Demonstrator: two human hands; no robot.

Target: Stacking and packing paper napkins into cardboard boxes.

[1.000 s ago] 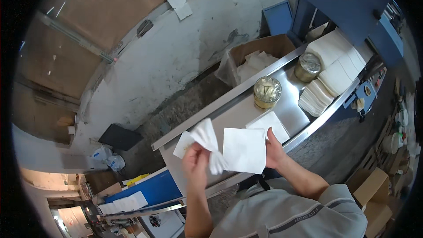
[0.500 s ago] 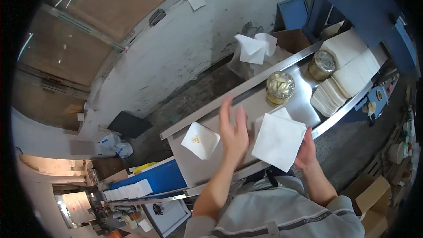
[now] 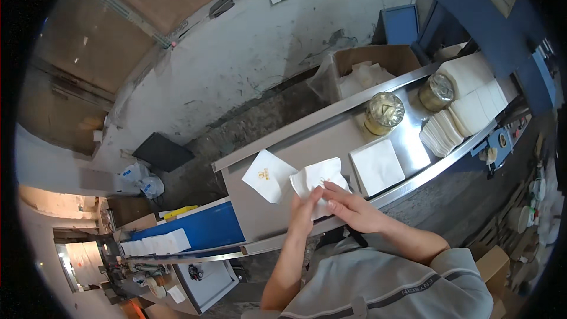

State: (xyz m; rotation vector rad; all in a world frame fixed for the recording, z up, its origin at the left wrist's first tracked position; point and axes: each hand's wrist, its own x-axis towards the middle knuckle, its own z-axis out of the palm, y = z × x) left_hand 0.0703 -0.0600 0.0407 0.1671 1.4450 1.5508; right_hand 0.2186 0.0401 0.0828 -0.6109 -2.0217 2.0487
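Note:
My left hand (image 3: 302, 214) and my right hand (image 3: 355, 208) meet at the near edge of a small stack of white paper napkins (image 3: 319, 176), both closed on it. Part of a gold print shows on its top near my fingertips. Just left of it lies another white napkin (image 3: 260, 184) with a gold emblem, turned at an angle on the metal table (image 3: 251, 215). To the right of my right hand rests a flat square pile of plain white napkins (image 3: 377, 167). How many layers my hands hold cannot be made out.
Two round tins with gold foil-like tops, one nearer (image 3: 384, 113) and one farther (image 3: 437, 91), stand beside long rows of napkins (image 3: 443, 133). Behind the table's raised rail is a cardboard box (image 3: 378, 58) holding crumpled white paper. A blue conveyor belt (image 3: 215, 224) carries overlapping napkins at left.
My right hand has moved left with its napkins and met my left hand, which now grips them too. White sheets in the air above the cardboard box are gone from there.

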